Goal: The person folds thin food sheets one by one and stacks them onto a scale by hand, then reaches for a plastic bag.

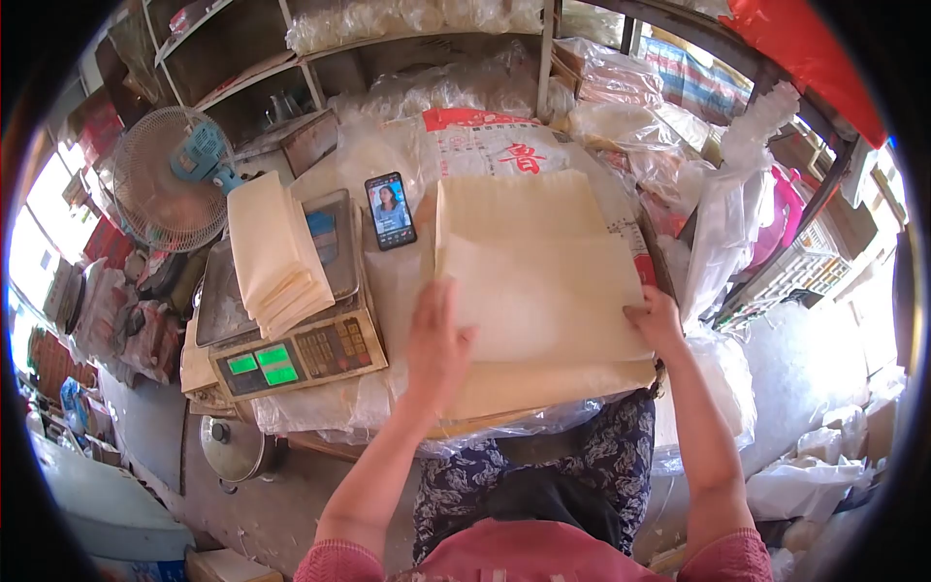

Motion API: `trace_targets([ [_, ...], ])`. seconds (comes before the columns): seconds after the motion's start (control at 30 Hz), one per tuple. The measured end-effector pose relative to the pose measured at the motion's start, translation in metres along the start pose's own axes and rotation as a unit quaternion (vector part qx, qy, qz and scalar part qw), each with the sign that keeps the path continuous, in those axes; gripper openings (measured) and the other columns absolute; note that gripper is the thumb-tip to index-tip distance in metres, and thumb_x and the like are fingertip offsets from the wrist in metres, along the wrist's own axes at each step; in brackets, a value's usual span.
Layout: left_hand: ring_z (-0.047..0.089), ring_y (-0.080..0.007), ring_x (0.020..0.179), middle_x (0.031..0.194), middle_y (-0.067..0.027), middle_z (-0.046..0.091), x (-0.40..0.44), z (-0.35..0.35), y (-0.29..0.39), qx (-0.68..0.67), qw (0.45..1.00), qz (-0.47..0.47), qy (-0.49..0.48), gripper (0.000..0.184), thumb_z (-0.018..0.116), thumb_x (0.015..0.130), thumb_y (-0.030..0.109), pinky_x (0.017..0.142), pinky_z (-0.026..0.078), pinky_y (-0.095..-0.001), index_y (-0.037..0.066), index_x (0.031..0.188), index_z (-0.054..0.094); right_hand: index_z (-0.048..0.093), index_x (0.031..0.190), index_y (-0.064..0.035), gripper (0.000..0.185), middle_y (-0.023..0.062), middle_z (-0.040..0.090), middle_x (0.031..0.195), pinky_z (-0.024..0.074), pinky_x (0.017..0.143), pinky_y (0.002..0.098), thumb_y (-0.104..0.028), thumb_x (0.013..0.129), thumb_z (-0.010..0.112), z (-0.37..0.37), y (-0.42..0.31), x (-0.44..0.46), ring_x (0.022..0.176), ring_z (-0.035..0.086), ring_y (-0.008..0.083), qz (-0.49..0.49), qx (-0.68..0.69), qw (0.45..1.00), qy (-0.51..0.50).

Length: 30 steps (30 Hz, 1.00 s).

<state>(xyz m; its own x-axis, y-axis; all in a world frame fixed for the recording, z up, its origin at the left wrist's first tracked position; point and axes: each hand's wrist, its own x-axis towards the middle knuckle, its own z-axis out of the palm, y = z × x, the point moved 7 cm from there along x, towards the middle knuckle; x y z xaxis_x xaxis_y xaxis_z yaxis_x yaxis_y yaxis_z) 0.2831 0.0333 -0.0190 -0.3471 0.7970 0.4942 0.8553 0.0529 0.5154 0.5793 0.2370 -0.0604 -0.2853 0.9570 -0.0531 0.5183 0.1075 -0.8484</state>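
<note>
Large cream sheets [543,291] lie in a pile on the work surface, the top one set a little lower than those under it. My left hand [441,339] is at the left edge of the top sheet, fingers extended and thumb apart. At the right edge, my right hand [657,320] pinches the sheet between thumb and fingers. Folded cream sheets [276,254] are stacked on the tray of a scale [301,361] with green lit displays. A phone [390,210] showing a person on its screen lies between the scale and the sheets.
A fan [170,175] stands at the left behind the scale. Behind the sheets lies a printed white and red sack [485,145]. Shelves with plastic-wrapped goods [417,19] line the back. A lidded pot [233,448] is below the scale, and a white crate [790,272] stands at right.
</note>
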Motion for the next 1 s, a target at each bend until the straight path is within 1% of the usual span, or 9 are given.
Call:
trace_targets([
  [0.13,0.043,-0.0354,0.127,0.134,-0.0204,0.047,-0.042,0.049,0.010,0.126,0.973,0.089,-0.173,0.056,0.064,0.086,0.036,0.104,0.034,-0.0524,0.003,0.130,0.051,0.060,0.114,-0.0019,0.036,0.0137,0.066,0.096,0.0496,0.078,0.0338,-0.011,0.080,0.066,0.003,-0.004,0.007,0.091,0.064,0.0250,-0.083,-0.192,0.976,0.067],
  [0.23,0.038,-0.0361,0.133,0.140,-0.0209,0.043,-0.048,0.052,0.006,0.119,0.976,0.093,-0.160,0.062,0.060,0.088,0.044,0.108,0.029,-0.0558,0.002,0.132,0.050,0.048,0.134,-0.0060,0.057,0.0213,0.052,0.132,0.0441,0.097,0.0419,-0.020,0.082,0.066,0.004,-0.048,-0.027,0.118,0.053,0.0377,-0.070,-0.313,0.943,0.086],
  [0.33,0.038,-0.0360,0.133,0.140,-0.0217,0.043,-0.049,0.049,0.010,0.115,0.977,0.096,-0.152,0.055,0.060,0.089,0.037,0.109,0.029,-0.0536,0.002,0.131,0.051,0.035,0.144,-0.0085,0.062,0.0198,0.031,0.149,0.0324,0.108,0.0472,-0.017,0.087,0.060,0.034,-0.049,-0.050,0.133,0.036,0.0396,-0.259,-0.303,0.913,0.090],
  [0.43,0.043,-0.0352,0.128,0.134,-0.0200,0.049,-0.050,0.043,0.008,0.080,0.980,0.146,-0.109,0.043,0.061,0.088,0.023,0.106,0.034,-0.0496,0.002,0.125,0.055,0.036,0.143,-0.0067,0.056,0.0205,0.026,0.152,0.0250,0.110,0.0545,-0.015,0.091,0.054,0.076,-0.015,-0.069,0.137,0.028,0.0403,-0.232,-0.416,0.879,-0.007],
  [0.57,0.057,-0.0326,0.107,0.115,-0.0162,0.060,-0.040,0.023,-0.006,0.109,0.974,0.124,-0.153,0.033,0.063,0.080,0.012,0.098,0.041,-0.0428,0.003,0.111,0.059,0.039,0.139,-0.0060,0.050,0.0232,0.037,0.143,0.0309,0.105,0.0581,-0.016,0.093,0.053,0.065,-0.035,-0.065,0.133,0.035,0.0418,-0.198,-0.339,0.919,-0.040],
  [0.73,0.064,-0.0328,0.093,0.102,-0.0166,0.064,-0.026,-0.009,0.037,0.002,0.985,0.102,-0.139,0.038,0.070,0.075,0.006,0.097,0.043,-0.0398,0.004,0.111,0.060,0.044,0.135,-0.0043,0.048,0.0214,0.049,0.133,0.0362,0.101,0.0552,-0.007,0.088,0.054,0.104,-0.145,-0.116,0.124,0.047,0.0374,-0.378,-0.246,0.888,-0.090],
  [0.83,0.058,-0.0297,0.113,0.120,-0.0168,0.058,-0.023,-0.037,0.042,-0.094,0.986,0.099,0.098,0.053,0.073,0.074,0.002,0.103,0.038,-0.0386,0.005,0.122,0.052,0.054,0.119,-0.0016,0.045,0.0154,0.062,0.115,0.0422,0.096,0.0512,0.003,0.074,0.057,0.104,-0.167,-0.113,0.110,0.058,0.0345,-0.444,-0.226,0.866,-0.035],
  [0.93,0.042,-0.0313,0.131,0.138,-0.0190,0.042,-0.030,-0.024,-0.036,-0.280,0.931,-0.171,0.157,0.076,0.074,0.074,0.002,0.109,0.031,-0.0400,0.003,0.139,0.035,0.061,0.100,-0.0006,0.034,0.0133,0.065,0.105,0.0483,0.088,0.0436,0.006,0.068,0.056,0.065,-0.196,-0.135,0.103,0.062,0.0334,-0.550,-0.100,0.829,-0.039],
  [1.0,0.032,-0.0296,0.137,0.146,-0.0184,0.030,-0.038,-0.014,-0.051,-0.346,0.917,-0.150,0.128,0.090,0.076,0.073,0.004,0.112,0.027,-0.0411,0.005,0.145,0.022,0.061,0.103,-0.0010,0.036,0.0134,0.065,0.107,0.0492,0.086,0.0401,0.005,0.068,0.057,0.055,-0.181,-0.143,0.101,0.062,0.0336,-0.554,-0.135,0.820,-0.049],
])
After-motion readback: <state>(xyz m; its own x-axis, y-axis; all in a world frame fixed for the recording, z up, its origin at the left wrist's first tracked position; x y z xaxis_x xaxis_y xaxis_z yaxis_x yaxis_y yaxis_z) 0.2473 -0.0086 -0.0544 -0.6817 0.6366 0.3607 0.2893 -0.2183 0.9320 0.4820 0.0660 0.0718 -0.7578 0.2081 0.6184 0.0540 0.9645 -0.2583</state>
